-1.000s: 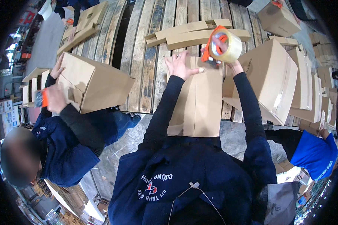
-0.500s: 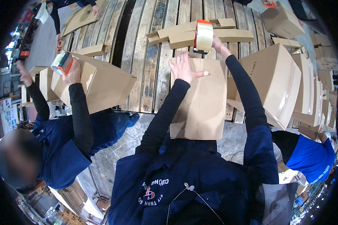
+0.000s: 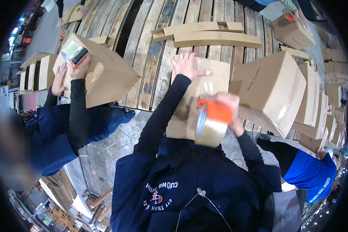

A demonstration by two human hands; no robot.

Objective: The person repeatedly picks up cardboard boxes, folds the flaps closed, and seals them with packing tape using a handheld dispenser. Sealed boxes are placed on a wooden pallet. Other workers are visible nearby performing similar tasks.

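A brown cardboard box point(image 3: 216, 79) is in front of me, its long side running toward my body. My left hand point(image 3: 186, 66) lies on the far part of its top, fingers spread and thumb pointing right, holding nothing. In my right hand point(image 3: 229, 104) is an orange tape dispenser point(image 3: 217, 112) with a wide roll of clear tape. My fingers are wrapped round it, slightly smeared by motion. It is over the near right part of the box, and whether it touches the box I cannot tell. A shiny strip shows along the middle of the top.
The box is at a slatted wooden pallet table point(image 3: 154, 69). Long cardboard pieces point(image 3: 216, 39) lie beyond it. On the right stand a large box point(image 3: 259, 83) and several more. At left a co-worker holds a tape dispenser point(image 3: 75, 54) against another box point(image 3: 108, 73).
My right hand has brought the tape dispenser from beyond the box's far end back toward my body, over its near part. My left hand stays spread on the top. The left co-worker's hands have shifted.
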